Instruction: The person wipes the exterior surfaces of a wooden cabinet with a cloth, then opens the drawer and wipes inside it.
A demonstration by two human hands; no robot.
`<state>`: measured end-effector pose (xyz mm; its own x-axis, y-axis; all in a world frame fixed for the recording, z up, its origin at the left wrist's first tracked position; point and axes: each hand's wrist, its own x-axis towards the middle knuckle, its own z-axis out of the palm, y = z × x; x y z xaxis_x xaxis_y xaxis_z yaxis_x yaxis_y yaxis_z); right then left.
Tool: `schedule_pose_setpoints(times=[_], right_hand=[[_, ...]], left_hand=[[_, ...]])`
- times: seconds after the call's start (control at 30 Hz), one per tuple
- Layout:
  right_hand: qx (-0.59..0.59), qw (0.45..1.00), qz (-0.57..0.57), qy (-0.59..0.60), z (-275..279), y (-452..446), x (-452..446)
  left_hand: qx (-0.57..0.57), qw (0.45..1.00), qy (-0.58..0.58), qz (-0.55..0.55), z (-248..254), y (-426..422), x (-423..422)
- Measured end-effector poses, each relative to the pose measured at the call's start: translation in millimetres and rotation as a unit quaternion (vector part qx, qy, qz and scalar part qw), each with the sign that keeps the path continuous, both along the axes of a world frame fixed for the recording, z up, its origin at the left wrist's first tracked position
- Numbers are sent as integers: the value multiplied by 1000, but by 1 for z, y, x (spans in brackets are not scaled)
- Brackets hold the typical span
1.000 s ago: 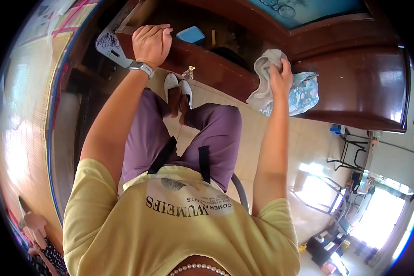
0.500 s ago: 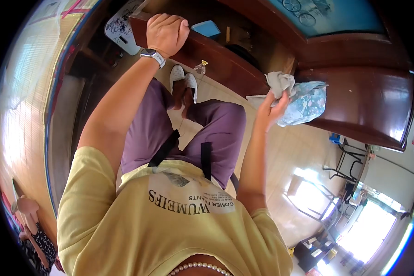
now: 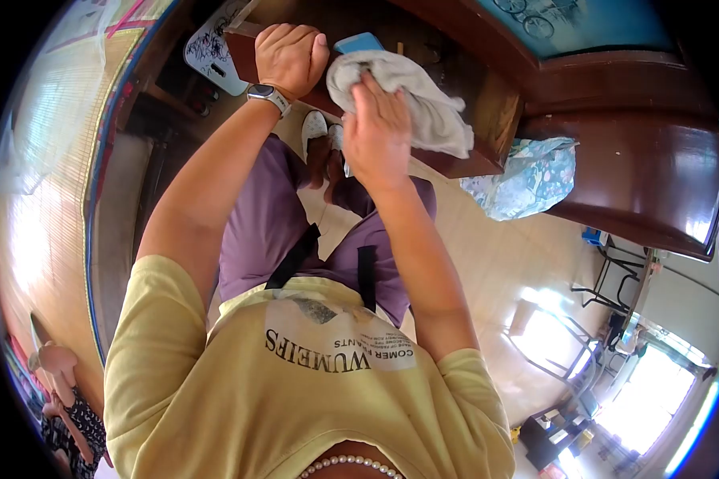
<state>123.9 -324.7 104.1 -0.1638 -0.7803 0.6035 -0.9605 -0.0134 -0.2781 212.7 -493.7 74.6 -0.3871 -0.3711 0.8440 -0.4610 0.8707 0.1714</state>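
My left hand [image 3: 291,60], with a watch on its wrist, is closed over the left part of a dark wooden drawer's front [image 3: 455,164]. The drawer is pulled out toward me. My right hand [image 3: 379,132] presses a crumpled light grey cloth [image 3: 431,112] against the top edge of that front, near its middle. The cloth drapes to the right and hides part of the drawer's inside. Behind the cloth, inside the drawer, a blue item [image 3: 358,43] shows in part.
A blue floral plastic bag [image 3: 535,176] hangs beside the drawer's right end, against the reddish-brown cabinet [image 3: 623,172]. A white stool with black scribbles [image 3: 216,49] stands at upper left. Another person [image 3: 72,415] is at lower left. Metal-framed furniture [image 3: 559,343] stands at right.
My right hand has carried the cloth left from the drawer's right end, beside the floral bag, to the middle of its front. My left hand stays in place.
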Motion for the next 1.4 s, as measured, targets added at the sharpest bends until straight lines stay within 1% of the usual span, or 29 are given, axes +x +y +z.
schedule_pose_setpoints(times=[0.1, 0.17, 0.23, 0.3, 0.37, 0.53, 0.7, 0.8, 0.9, 0.97, 1.03, 1.07, 1.13, 1.17, 1.3, 1.4], right_hand=[[-5, 999, 12, -30, 3, -14, 10], [-8, 999, 15, -41, 3, -14, 10], [-13, 999, 9, -37, -1, -6, 3], [-14, 999, 11, -34, -3, 4, -5], [-9, 999, -42, -10, -4, 17, -12], [9, 996, -94, 8, -5, 55, -34], [-9, 993, -116, 35, -7, 95, -71], [-40, 989, -130, 53, -9, 114, -89], [-48, 989, -140, 27, -9, 123, -93], [-45, 990, -135, 16, -8, 120, -91], [-66, 986, -149, -19, -8, 113, -83], [-65, 987, -146, -18, -8, 108, -78], [-53, 981, -187, 17, -5, 98, -68], [-52, 981, -186, 17, -5, 93, -66], [-36, 987, -159, 11, -5, 70, -53], [-37, 994, -102, 23, -7, 48, -40]], left_hand=[[-35, 999, 8, 13, -3, -3, -1], [-26, 1000, -1, 13, 1, 2, -1], [6, 999, -29, 13, 5, 5, 2], [10, 999, -27, 19, 6, 6, 0], [19, 999, -25, 28, 5, 6, 1], [17, 999, -12, 24, 2, 3, 0], [27, 999, -16, 24, 3, 5, 2], [29, 999, -9, 9, 3, 4, 3], [26, 1000, -7, 3, 3, 4, 3], [30, 1000, -7, 4, 3, 4, 3], [25, 1000, 2, 6, 3, 4, 2], [20, 1000, 9, 3, 3, 3, 2], [19, 1000, 11, 6, 3, 3, 1], [17, 1000, 11, 5, 3, 2, 1], [16, 1000, 12, 5, 3, 3, 1], [8, 1000, 19, 3, 3, 2, 1]])
